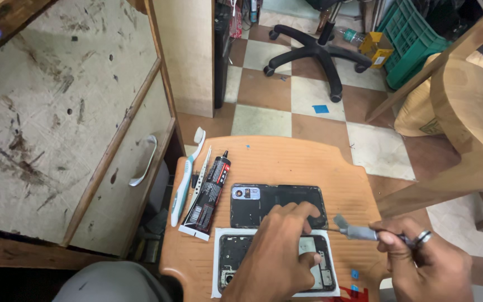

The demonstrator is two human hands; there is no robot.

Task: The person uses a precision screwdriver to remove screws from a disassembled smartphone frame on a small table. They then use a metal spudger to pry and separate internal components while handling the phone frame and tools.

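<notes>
- An opened smartphone [236, 254], its inner frame and circuitry exposed, lies on a white sheet [216, 263] at the near edge of a small round wooden stool top [286, 159], directly beneath the person's hands.
- The left hand [278, 254] is spread over the middle of the opened smartphone, fingers bent and reaching onto the phone's detached black back cover [278, 204], which lies camera window up just beyond it.
- The right hand [426, 263], a ring on one finger, is closed around a grey-handled tool [359, 231]; the tool's thin tip points left and meets the left fingertips over the gap between the two phone parts.
- To the left of the back cover lie a black and red glue tube [208, 196], metal tweezers [201, 174] and a white and teal toothbrush [185, 179], side by side.
- Beyond the stool stand a worn cabinet with a drawer handle [143, 162], an office chair base [314, 53] on checkered tiles, and a green crate [415, 39].
</notes>
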